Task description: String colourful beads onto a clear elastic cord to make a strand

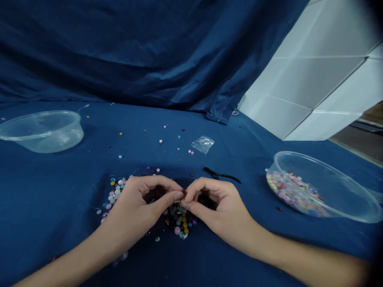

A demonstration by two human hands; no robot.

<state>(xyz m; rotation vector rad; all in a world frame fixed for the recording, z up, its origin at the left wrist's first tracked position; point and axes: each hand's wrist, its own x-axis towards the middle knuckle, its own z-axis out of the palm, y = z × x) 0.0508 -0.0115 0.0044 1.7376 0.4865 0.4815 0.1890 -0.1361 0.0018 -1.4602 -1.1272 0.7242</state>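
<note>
My left hand [146, 199] and my right hand [214, 203] meet fingertip to fingertip over a pile of loose beads. Thumb and forefinger are pinched on each hand. They grip what looks like the upper end of a string of beads [184, 224], whose amber beads run downward from the fingertips; the exact gripping point is mostly covered by the fingers. Pink, green and dark beads [177, 230] lie close around the string. White and pink beads [112, 197] spread out beside my left wrist, partly hidden by the forearm.
A clear plastic bowl [44, 123] stands at the left. Another clear bowl [299, 199], at the right, holds many mixed beads. Black-handled pliers [223, 174] lie beyond my right hand, with a small plastic bag [203, 144] farther back. Stray beads dot the blue cloth [143, 153].
</note>
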